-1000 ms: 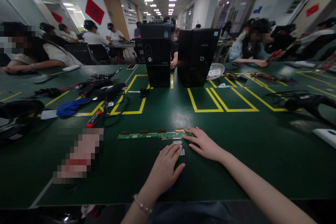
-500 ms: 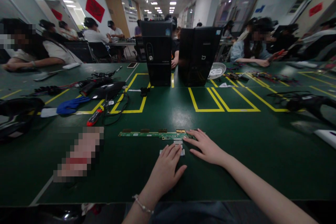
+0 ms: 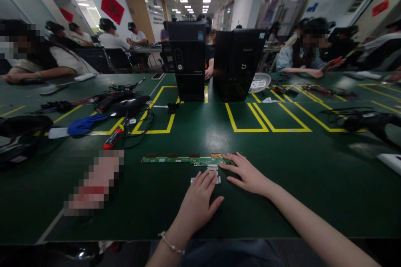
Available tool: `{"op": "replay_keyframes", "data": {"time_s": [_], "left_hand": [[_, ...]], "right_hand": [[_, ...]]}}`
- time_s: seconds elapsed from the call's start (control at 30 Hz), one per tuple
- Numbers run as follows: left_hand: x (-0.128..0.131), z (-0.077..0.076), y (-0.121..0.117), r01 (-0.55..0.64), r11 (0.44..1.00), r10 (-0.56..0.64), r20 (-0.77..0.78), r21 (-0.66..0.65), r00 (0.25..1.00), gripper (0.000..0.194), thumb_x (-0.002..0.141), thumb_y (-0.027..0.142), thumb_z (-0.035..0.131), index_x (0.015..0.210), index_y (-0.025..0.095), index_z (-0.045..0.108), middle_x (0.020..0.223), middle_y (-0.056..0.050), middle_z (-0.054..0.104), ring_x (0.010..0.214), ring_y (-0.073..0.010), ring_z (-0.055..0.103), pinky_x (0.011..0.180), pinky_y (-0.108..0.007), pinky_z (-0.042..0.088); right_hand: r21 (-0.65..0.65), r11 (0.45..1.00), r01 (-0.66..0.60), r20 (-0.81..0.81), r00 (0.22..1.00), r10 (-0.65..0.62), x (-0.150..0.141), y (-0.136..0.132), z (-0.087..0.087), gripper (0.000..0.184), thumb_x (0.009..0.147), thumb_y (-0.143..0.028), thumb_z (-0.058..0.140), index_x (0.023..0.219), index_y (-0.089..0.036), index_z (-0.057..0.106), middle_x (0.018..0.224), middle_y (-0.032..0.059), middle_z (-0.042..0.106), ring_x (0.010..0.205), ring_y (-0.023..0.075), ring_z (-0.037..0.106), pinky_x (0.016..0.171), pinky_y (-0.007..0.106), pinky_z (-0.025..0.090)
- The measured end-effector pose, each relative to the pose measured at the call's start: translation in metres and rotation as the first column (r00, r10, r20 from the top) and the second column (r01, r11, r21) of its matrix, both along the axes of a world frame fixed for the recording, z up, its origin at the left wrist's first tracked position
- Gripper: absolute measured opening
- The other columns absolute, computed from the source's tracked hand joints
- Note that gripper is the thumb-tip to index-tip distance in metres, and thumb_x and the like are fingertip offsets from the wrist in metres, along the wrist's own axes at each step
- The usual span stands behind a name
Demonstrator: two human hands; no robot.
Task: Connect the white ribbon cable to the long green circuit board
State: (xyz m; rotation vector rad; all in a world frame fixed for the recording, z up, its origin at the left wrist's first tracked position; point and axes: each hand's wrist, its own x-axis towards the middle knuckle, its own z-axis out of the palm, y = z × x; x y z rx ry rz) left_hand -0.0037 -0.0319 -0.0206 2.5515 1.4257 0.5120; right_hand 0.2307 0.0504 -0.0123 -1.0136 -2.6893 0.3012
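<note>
A long, thin green circuit board lies flat across the green table before me, with copper-coloured tabs along its far edge. My right hand rests palm down over its right end, fingers spread, hiding that part. Below the board's middle lies a pale flat connector piece, perhaps a ribbon cable. My left hand lies flat on the near part of this piece, fingers stretched out and thumb apart. Neither hand grips anything.
Two black computer towers stand at the table's far side. To the left are a red-handled screwdriver, a blue glove, cables and a pixelated object. A white basket sits behind the right tower. Other people sit around.
Both hands stay almost where they were, on the board and the pale piece. Only a very slight shift of the whole view shows.
</note>
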Motion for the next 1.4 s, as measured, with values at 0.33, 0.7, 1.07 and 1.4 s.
{"op": "replay_keyframes", "data": {"time_s": [0.33, 0.7, 1.07, 1.4], "left_hand": [[0.0013, 0.0005, 0.0013, 0.000, 1.000, 0.000, -0.003, 0.013, 1.000, 0.054, 0.096, 0.042, 0.045, 0.142, 0.015, 0.040, 0.145, -0.012, 0.048, 0.136, -0.0271, 0.040, 0.111, -0.050, 0.034], [0.0037, 0.0036, 0.0012, -0.019, 1.000, 0.020, -0.020, 0.022, 1.000, 0.051, 0.095, 0.038, 0.049, 0.139, 0.014, 0.043, 0.143, -0.013, 0.050, 0.135, -0.0273, 0.042, 0.111, -0.050, 0.035], [0.0075, 0.0046, 0.0010, -0.040, 0.999, 0.041, -0.030, 0.018, 0.999, 0.048, 0.095, 0.034, 0.049, 0.137, 0.011, 0.046, 0.142, -0.014, 0.051, 0.134, -0.0273, 0.044, 0.110, -0.050, 0.037], [0.0043, 0.0045, 0.0021, -0.043, 0.999, 0.043, -0.029, 0.001, 0.999, 0.048, 0.096, 0.035, 0.048, 0.138, 0.013, 0.044, 0.143, -0.013, 0.051, 0.135, -0.0260, 0.043, 0.111, -0.048, 0.036]], "right_hand": [[0.005, 1.000, -0.004, 0.009, 1.000, 0.004, -0.0007, -0.0005, 0.0000, 0.045, 0.094, -0.042, 0.048, 0.137, -0.029, 0.051, 0.149, 0.0086, 0.038, 0.140, 0.0231, 0.031, 0.114, 0.054, 0.021], [0.004, 1.000, -0.008, 0.011, 1.000, 0.008, -0.0001, 0.0011, -0.0025, 0.045, 0.094, -0.042, 0.047, 0.137, -0.028, 0.050, 0.148, 0.0093, 0.039, 0.140, 0.0244, 0.031, 0.114, 0.055, 0.022], [-0.002, 1.000, -0.008, 0.029, 1.000, 0.008, 0.0003, 0.0014, -0.0039, 0.050, 0.095, -0.045, 0.044, 0.143, -0.030, 0.044, 0.149, 0.0079, 0.038, 0.140, 0.0255, 0.031, 0.114, 0.055, 0.022], [-0.024, 1.000, -0.004, 0.031, 1.000, 0.005, 0.0002, 0.0021, -0.0022, 0.049, 0.095, -0.045, 0.044, 0.143, -0.031, 0.044, 0.150, 0.0070, 0.037, 0.140, 0.0250, 0.029, 0.115, 0.054, 0.021]]}}
